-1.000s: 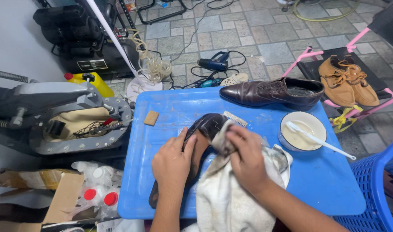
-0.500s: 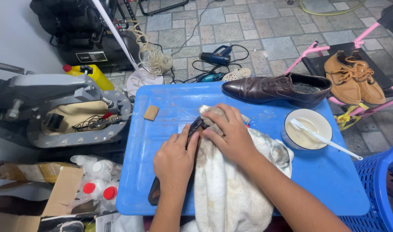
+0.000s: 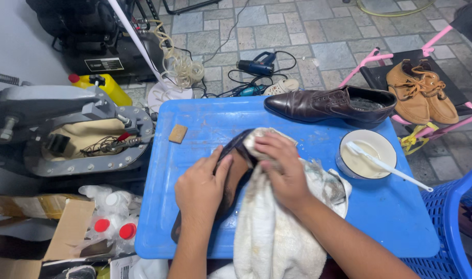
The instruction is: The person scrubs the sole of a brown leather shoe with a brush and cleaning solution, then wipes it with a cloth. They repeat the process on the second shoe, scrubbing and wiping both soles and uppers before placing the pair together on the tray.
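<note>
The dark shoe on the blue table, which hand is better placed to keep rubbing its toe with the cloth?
Right. The right hand already presses the white cloth onto the toe of the dark shoe, while the left hand grips the shoe's side, steadying it.

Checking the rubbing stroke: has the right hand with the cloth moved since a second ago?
Yes. The right hand slid up the held shoe, towards the shoe standing at the table's far edge.

Bare blue table (image 3: 396, 217) beyond bowl (image 3: 364, 155), dark shoe (image 3: 330, 105)
</note>
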